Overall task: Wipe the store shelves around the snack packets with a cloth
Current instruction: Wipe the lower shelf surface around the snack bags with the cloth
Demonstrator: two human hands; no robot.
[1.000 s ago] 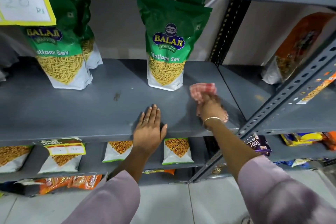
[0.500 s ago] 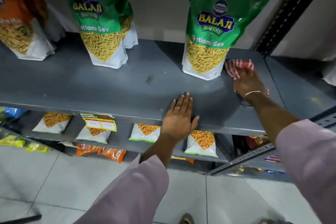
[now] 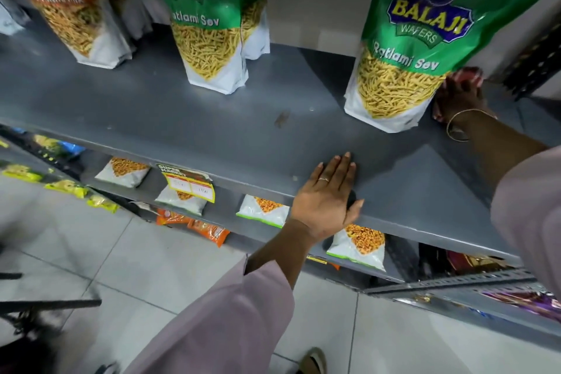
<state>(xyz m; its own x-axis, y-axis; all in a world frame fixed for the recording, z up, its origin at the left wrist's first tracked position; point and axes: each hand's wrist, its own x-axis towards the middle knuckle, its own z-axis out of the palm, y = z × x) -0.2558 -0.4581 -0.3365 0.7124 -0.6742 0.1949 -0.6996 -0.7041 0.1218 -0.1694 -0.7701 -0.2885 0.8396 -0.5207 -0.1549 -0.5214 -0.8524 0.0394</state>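
1. An orange snack packet [image 3: 71, 6] is stood upright on the grey shelf [image 3: 188, 121], far to the left of the right-hand green packet [image 3: 416, 39], which serves as the landmark.
2. A second green Ratlami Sev packet [image 3: 212, 21] is stood between the orange one and the landmark, well apart from both.
3. A small dark mark [image 3: 281, 118] is seen on the bare shelf surface, left of the landmark's base.
4. A yellow price tag [image 3: 189, 182] is hung from the shelf's front edge, below and left of the landmark.
5. The left hand [image 3: 328, 200] is laid flat at the shelf's front edge, below the landmark; its grip is spread, nothing is held, and a ring is worn.
6. Small white packets [image 3: 358, 246] are laid on the lower shelf beneath that hand.
7. The right hand [image 3: 458, 97] is pressed against the landmark's right side, a bangle at the wrist; its grip is closed on the red checked cloth [image 3: 469, 76], which is bunched on the shelf just right of the landmark.
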